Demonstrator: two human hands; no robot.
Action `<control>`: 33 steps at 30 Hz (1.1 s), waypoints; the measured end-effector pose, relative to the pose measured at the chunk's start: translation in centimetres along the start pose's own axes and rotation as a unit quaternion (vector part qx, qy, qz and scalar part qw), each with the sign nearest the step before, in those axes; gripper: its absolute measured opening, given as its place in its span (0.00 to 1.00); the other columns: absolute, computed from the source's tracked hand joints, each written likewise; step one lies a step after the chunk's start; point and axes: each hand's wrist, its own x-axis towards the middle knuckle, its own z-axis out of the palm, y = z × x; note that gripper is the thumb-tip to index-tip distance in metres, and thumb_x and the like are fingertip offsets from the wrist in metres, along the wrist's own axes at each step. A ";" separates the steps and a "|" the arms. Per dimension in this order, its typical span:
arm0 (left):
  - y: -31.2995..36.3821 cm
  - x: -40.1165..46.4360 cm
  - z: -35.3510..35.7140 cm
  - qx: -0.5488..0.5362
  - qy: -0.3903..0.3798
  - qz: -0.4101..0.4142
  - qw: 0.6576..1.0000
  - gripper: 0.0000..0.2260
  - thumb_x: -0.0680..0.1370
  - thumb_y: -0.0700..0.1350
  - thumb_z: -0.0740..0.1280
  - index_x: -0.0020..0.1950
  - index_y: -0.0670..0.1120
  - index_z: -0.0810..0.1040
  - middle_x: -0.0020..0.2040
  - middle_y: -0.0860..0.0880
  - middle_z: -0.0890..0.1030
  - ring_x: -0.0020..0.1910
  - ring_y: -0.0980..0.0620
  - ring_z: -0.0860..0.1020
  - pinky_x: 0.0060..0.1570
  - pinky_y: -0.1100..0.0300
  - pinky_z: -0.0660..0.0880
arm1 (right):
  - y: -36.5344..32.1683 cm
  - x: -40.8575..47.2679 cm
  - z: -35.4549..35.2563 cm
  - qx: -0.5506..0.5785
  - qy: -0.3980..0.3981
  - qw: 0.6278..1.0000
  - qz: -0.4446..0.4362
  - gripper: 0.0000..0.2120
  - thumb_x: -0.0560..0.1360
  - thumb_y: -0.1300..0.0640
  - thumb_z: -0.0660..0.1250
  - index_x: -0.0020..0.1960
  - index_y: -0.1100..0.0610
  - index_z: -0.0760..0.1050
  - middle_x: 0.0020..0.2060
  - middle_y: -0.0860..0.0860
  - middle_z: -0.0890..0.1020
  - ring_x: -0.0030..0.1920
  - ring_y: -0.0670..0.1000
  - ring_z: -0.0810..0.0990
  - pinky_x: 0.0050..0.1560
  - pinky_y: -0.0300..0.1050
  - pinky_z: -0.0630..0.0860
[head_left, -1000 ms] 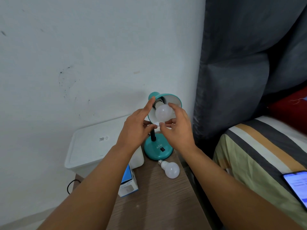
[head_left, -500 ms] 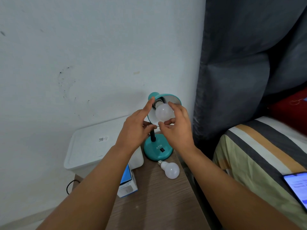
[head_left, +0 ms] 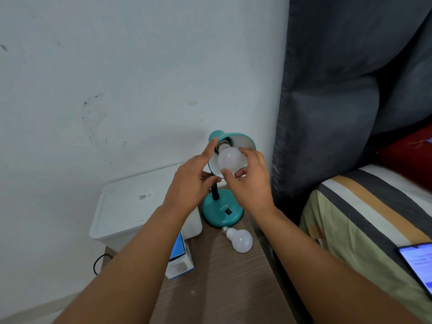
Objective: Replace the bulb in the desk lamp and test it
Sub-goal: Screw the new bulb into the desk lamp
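A teal desk lamp (head_left: 223,210) stands on the wooden bedside table (head_left: 224,284) by the wall, its shade (head_left: 243,139) tilted toward me. A white bulb (head_left: 230,159) sits in the shade's socket, unlit. My right hand (head_left: 251,181) grips this bulb with thumb and fingers around its globe. My left hand (head_left: 194,178) holds the left rim of the shade, index finger up along it. A second white bulb (head_left: 240,239) lies loose on the table in front of the lamp's base. The base carries a small black switch (head_left: 228,211).
A white lidded bin (head_left: 131,206) stands left of the lamp against the wall. A blue and white bulb box (head_left: 180,259) sits on the table under my left forearm. A striped bed (head_left: 364,220) with a lit phone (head_left: 418,263) is at right, and a dark curtain (head_left: 339,90) hangs behind.
My right hand's fingers have shifted slightly around the bulb in the socket. My left hand stays on the shade. The loose bulb has not moved.
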 end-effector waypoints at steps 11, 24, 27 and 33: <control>0.1 -0.1 -0.1 -0.004 0.000 -0.001 1.000 0.42 0.75 0.43 0.74 0.77 0.70 0.53 0.58 0.52 0.78 0.44 0.57 0.84 0.56 0.53 0.79 | 0.0 -0.1 -0.2 -0.003 -0.016 1.000 -0.012 0.29 0.72 0.51 0.74 0.70 0.50 0.69 0.61 0.46 0.72 0.43 0.44 0.79 0.45 0.37 0.80; 0.2 -0.1 0.0 -0.001 -0.007 -0.010 1.000 0.42 0.76 0.42 0.74 0.77 0.71 0.52 0.56 0.54 0.77 0.44 0.58 0.84 0.55 0.54 0.79 | -0.5 0.2 -0.4 -0.042 -0.007 0.999 0.034 0.30 0.74 0.42 0.71 0.71 0.53 0.69 0.63 0.49 0.75 0.44 0.44 0.78 0.42 0.27 0.68; 0.4 -0.1 -0.1 0.000 -0.006 -0.015 1.000 0.42 0.76 0.42 0.74 0.77 0.70 0.53 0.55 0.55 0.77 0.44 0.58 0.83 0.54 0.56 0.78 | -0.4 0.0 -0.4 -0.031 -0.018 0.999 0.033 0.40 0.71 0.42 0.73 0.77 0.51 0.59 0.66 0.49 0.73 0.50 0.48 0.80 0.50 0.39 0.76; 0.4 0.0 -0.1 0.006 -0.011 -0.010 1.000 0.42 0.76 0.44 0.74 0.76 0.71 0.51 0.59 0.53 0.79 0.44 0.59 0.84 0.56 0.53 0.78 | -0.6 0.3 -0.4 -0.044 -0.012 0.998 0.042 0.28 0.74 0.40 0.70 0.69 0.52 0.71 0.60 0.48 0.77 0.44 0.45 0.80 0.44 0.34 0.74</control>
